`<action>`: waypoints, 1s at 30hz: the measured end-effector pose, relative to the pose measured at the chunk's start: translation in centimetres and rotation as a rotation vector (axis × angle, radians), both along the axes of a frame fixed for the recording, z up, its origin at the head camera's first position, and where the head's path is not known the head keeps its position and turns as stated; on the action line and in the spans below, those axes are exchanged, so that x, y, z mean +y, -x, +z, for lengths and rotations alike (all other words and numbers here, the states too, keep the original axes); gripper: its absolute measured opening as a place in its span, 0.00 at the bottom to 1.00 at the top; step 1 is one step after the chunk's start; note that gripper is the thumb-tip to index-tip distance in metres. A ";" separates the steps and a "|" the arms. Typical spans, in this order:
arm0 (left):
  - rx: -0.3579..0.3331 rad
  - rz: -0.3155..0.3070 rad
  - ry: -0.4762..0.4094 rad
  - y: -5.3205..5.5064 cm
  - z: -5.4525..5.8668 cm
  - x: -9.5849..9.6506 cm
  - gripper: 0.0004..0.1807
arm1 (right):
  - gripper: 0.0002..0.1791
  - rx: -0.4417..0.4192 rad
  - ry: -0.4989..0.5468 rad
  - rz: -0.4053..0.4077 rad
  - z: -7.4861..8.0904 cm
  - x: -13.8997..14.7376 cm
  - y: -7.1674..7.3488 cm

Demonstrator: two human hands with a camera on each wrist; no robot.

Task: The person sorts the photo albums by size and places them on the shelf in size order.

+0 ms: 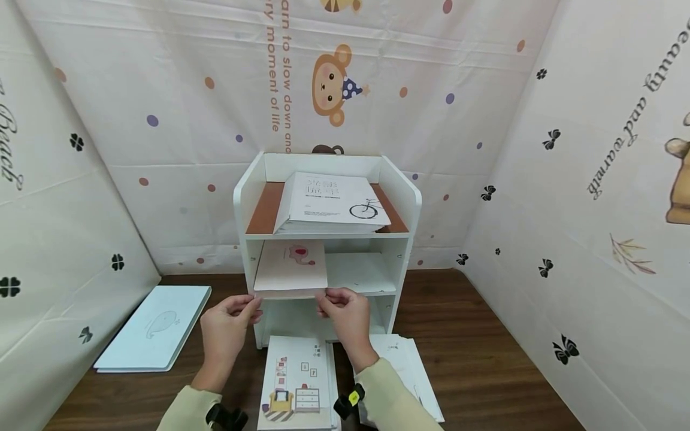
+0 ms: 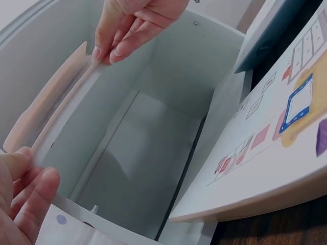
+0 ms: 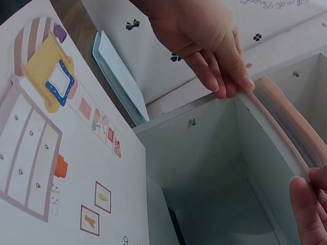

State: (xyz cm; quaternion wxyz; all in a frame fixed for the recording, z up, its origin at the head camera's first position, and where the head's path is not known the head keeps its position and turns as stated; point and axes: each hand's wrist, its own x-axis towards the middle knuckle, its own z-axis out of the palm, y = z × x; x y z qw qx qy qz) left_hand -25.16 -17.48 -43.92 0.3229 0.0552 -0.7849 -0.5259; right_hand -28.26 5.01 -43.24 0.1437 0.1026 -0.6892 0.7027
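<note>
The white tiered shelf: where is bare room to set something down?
Free: the white middle board, between the pale pink notebook and right panel; the bottom compartment below. Crowded: the brown top board, under stacked white books; the notebook's front, at left hand and right hand.

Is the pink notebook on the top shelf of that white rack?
No, the pink notebook lies on the middle shelf of the white rack, with the left hand and right hand at its front edge.
</note>
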 end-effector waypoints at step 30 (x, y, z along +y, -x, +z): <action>0.017 -0.009 0.035 -0.2 0.3 0.0 0.07 | 0.12 0.013 0.023 -0.004 0.1 0.0 -0.3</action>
